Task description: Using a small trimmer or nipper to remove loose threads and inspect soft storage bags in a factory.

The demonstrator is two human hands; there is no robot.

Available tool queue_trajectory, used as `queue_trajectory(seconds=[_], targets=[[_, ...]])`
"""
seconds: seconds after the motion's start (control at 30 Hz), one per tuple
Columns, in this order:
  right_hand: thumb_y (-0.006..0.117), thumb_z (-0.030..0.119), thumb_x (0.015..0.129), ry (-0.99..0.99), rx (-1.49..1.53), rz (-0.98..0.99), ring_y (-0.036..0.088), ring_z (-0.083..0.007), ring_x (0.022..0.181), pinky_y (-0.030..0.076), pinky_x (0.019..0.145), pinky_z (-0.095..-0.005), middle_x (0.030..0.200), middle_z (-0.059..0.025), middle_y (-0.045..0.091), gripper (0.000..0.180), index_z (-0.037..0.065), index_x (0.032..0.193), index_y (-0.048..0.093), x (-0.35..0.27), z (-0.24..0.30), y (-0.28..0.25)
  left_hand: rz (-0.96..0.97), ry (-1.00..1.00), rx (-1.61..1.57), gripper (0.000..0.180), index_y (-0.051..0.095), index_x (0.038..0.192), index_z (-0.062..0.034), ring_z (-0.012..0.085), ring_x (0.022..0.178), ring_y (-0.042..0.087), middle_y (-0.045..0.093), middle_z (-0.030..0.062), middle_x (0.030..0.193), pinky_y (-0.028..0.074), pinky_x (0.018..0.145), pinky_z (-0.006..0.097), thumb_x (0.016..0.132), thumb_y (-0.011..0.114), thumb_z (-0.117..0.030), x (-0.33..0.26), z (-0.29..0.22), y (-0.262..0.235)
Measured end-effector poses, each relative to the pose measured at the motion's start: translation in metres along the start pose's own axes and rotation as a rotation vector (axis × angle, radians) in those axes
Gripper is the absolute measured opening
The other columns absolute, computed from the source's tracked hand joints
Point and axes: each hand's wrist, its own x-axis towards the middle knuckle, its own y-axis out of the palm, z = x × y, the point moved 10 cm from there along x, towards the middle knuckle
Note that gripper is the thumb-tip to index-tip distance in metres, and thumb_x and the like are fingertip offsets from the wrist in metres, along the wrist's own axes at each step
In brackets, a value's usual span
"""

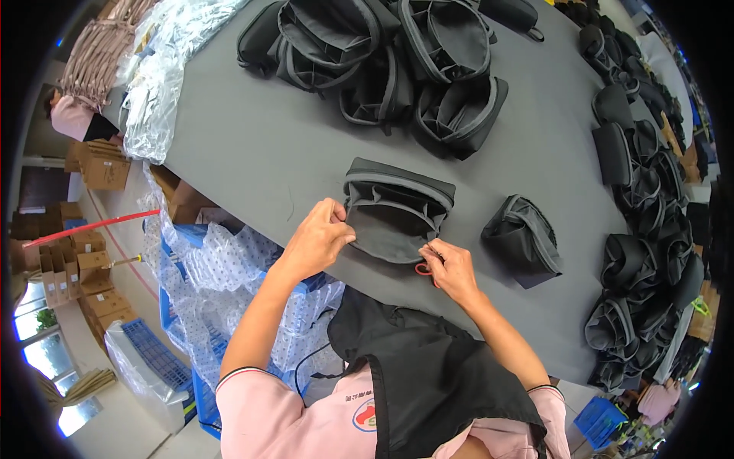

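Pinching at the near edge of the open black pouch (pixel 396 214), both hands were working right at the table's front. The left hand (pixel 317 241) had thumb and fingers closed narrow on the pouch's left rim, holding that side taut and lifted. The right hand (pixel 451 269) was closed too, fingertips gripping the lower right corner of the pouch, with a small red tool (pixel 423 268), seemingly snips, tucked under the fingers; exactly how it was held could not be told. The pouch lay on the grey table (pixel 252 145) just ahead of the person's body, mouth open toward them, its inner dividers showing.

Done well, this called for the left hand keeping the fabric stretched so the seam stood clear, while the right brought the red tool in close and flat to the edge, taking only what stuck out and not the stitching. Short, steady movements would have suited better than pulling.

Just right of it sat a single folded black pouch (pixel 524 239), apart from the one in hand. Farther out, a heap of open pouches (pixel 397 61) filled the table's middle, and a long row of rolled ones (pixel 650 199) ran down the right edge. Off to the left, clear plastic bags (pixel 164 69) spilled over the far corner.
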Motion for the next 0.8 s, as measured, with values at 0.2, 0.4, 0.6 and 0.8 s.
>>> queue_trajectory(seconds=[0.2, 0.4, 0.6, 0.8], targets=[[0.061, 0.008, 0.081, 0.108, 0.03, -0.161, 0.049, -0.0148, 0.048, 0.038, 0.047, -0.0266, 0.058, -0.0095, 0.051, 0.016, -0.001, 0.071, 0.053, 0.006, 0.021, -0.052, -0.71, -0.266, -1.863, 0.015, 0.055, 0.076, -0.0022, 0.0174, 0.083, 0.053, 0.052, 0.0055, 0.081, 0.043, 0.081, 0.033, 0.086, 0.056, -0.012, -0.025, 0.058, -0.028], [0.061, 0.015, 0.084, 0.23, 0.085, -0.159, 0.032, -0.0069, 0.048, 0.028, 0.043, -0.0243, 0.05, -0.002, 0.04, 0.027, -0.003, 0.067, 0.052, 0.001, 0.02, -0.083, -0.659, 0.238, -0.221, 0.044, 0.059, 0.087, -0.0065, 0.0263, 0.101, 0.051, 0.055, 0.0115, 0.102, 0.033, 0.094, 0.046, 0.086, 0.05, -0.049, -0.03, -0.093, -0.08], [0.062, 0.033, 0.084, 0.418, 0.141, -0.07, 0.037, -0.0076, 0.052, 0.033, 0.047, -0.0261, 0.05, -0.0004, 0.041, 0.038, -0.001, 0.068, 0.055, 0.007, -0.012, -0.069, -0.112, 0.357, 0.21, 0.024, 0.062, 0.088, -0.0103, 0.026, 0.094, 0.053, 0.055, 0.0103, 0.099, 0.037, 0.088, 0.044, 0.067, 0.071, -0.017, -0.009, -0.118, 0.04], [0.048, 0.014, 0.093, -0.043, 0.537, -0.452, 0.035, -0.0023, 0.041, 0.026, 0.039, -0.0176, 0.057, -0.0018, 0.051, 0.02, -0.001, 0.091, 0.061, 0.004, 0.104, -0.176, -0.616, 0.356, -0.154, 0.016, 0.063, 0.077, -0.006, 0.0257, 0.076, 0.051, 0.054, 0.0123, 0.087, 0.039, 0.062, 0.032, 0.066, 0.068, 0.004, 0.025, -0.156, -0.075]])
